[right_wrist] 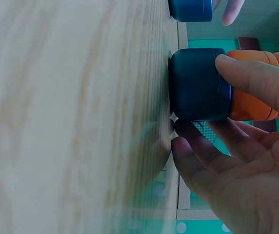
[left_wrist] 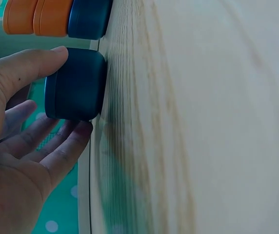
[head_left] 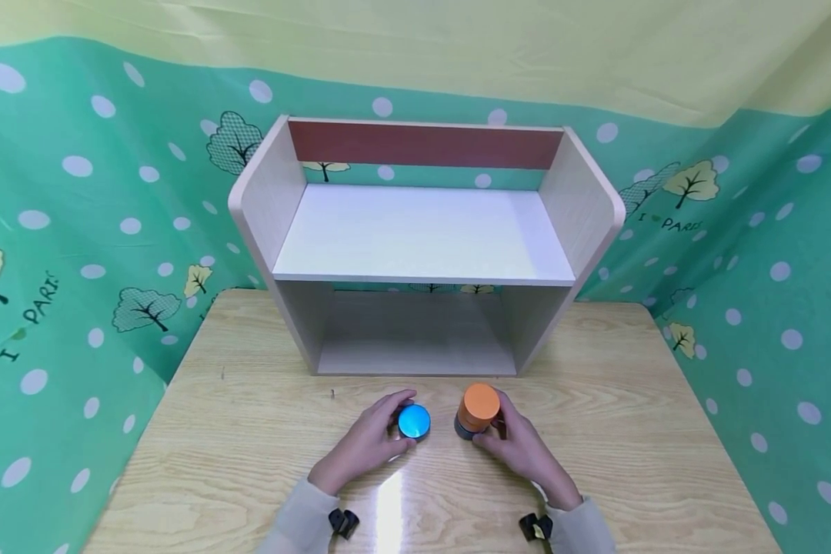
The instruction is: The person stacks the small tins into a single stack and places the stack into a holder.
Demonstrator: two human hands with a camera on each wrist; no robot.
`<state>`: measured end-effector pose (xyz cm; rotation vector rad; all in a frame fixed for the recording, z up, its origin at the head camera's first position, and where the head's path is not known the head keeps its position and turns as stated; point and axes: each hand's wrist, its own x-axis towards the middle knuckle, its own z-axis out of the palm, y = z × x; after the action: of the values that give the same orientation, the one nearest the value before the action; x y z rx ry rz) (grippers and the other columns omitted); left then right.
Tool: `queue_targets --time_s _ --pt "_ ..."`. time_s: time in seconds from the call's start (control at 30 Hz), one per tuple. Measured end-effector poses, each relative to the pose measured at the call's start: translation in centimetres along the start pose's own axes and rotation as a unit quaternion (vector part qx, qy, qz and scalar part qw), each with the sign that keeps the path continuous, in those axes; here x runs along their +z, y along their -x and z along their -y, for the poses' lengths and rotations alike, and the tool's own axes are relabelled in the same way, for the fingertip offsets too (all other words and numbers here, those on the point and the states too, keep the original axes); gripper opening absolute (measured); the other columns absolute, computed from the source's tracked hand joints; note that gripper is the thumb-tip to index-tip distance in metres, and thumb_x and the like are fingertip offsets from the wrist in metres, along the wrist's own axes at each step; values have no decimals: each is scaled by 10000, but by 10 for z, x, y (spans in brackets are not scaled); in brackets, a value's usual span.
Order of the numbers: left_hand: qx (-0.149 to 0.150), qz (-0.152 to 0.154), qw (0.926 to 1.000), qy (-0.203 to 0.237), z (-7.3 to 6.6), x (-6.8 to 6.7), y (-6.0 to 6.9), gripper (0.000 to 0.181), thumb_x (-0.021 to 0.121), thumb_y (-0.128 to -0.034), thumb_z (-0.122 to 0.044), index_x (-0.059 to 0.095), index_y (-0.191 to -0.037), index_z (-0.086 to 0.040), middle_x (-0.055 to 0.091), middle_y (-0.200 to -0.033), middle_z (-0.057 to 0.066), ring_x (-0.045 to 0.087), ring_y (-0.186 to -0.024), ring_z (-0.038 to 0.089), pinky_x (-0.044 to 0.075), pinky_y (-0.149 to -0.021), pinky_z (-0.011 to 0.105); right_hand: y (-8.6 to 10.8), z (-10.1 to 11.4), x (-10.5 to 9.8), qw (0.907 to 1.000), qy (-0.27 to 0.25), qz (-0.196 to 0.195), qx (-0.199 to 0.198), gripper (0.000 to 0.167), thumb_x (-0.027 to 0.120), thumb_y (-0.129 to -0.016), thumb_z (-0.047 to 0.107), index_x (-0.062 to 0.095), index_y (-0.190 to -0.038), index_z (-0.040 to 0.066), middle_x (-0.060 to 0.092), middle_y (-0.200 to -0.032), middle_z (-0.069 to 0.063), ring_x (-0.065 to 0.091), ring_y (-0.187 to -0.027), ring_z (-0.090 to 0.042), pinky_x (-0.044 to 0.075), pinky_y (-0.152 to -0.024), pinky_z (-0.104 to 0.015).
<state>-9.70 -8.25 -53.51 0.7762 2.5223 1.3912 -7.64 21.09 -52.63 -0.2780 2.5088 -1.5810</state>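
A small round blue canister [head_left: 414,421] with a shiny top stands on the table. My left hand [head_left: 370,440] holds it from the left; in the left wrist view the thumb presses one side of the blue canister [left_wrist: 78,85] and the fingers curl at the other. To the right, an orange canister [head_left: 481,403] is stacked on a dark blue canister [head_left: 465,431]. With thumb and fingers, my right hand [head_left: 522,446] grips this stack low down, around the dark blue canister [right_wrist: 195,85], which rests on the table.
A two-level white shelf unit [head_left: 422,231] with a reddish-brown back strip stands on the wooden table [head_left: 616,431], just beyond both hands. Green patterned cloth [head_left: 76,231] hangs behind the table and at its sides.
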Motion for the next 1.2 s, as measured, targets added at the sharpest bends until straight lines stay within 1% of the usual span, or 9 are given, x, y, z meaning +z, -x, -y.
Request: queue_targets --time_s 0.23,0.4,0.57,0.77,0.97,1.1,1.2 --pt "59 -57 10000 43 -2 -2 1 761 810 -850 -79 402 -1491 -31 544 -1393 137 530 -1276 267 474 -1036 386 0 0 0 10000 -26 -2 63 746 775 -856 -5 395 -1487 114 535 -1408 -121 510 -1295 -305 432 -1066 -487" --pt "-28 -17 9999 129 -6 -5 1 773 811 -861 -128 388 -1502 -44 544 -1399 125 537 -1271 255 468 -1043 393 0 -2 0 10000 17 10 23 751 773 -863 5 380 -1494 113 532 -1409 -134 512 -1291 -314 442 -1056 -491" --pt "-123 2 9998 147 -10 -11 -4 783 807 -871 -161 373 -1514 -52 536 -1411 117 542 -1261 234 471 -1042 385 0 -2 1 9999 88 -41 -30 744 775 -864 18 382 -1490 105 543 -1395 -143 523 -1273 -327 456 -1036 -507" --pt "-152 -28 9998 119 -16 -20 -9 788 813 -863 -146 378 -1517 -81 536 -1412 110 527 -1271 218 470 -1043 380 0 -1 1 10000 59 2 -46 737 768 -868 14 380 -1488 101 539 -1396 -147 523 -1272 -326 455 -1034 -510" --pt "-118 -98 9999 48 -21 -29 -14 791 820 -855 -139 385 -1514 -92 549 -1398 98 553 -1248 220 476 -1037 369 0 -1 0 10000 58 37 -61 734 765 -873 23 375 -1489 106 537 -1396 -150 520 -1273 -324 455 -1034 -504" --pt "-48 -103 9999 112 -26 -35 -18 788 817 -857 -133 383 -1513 -77 544 -1399 100 580 -1223 258 488 -1020 398 0 -1 -1 10000 52 23 -42 738 768 -869 17 378 -1489 110 540 -1394 -141 518 -1278 -320 450 -1041 -506" --pt "28 -110 9998 133 -30 -38 -21 777 814 -865 -157 387 -1511 -91 542 -1397 93 580 -1222 271 491 -1015 417 0 -2 0 10000 56 22 -11 742 769 -871 21 376 -1494 114 538 -1398 -132 517 -1282 -316 448 -1045 -504"
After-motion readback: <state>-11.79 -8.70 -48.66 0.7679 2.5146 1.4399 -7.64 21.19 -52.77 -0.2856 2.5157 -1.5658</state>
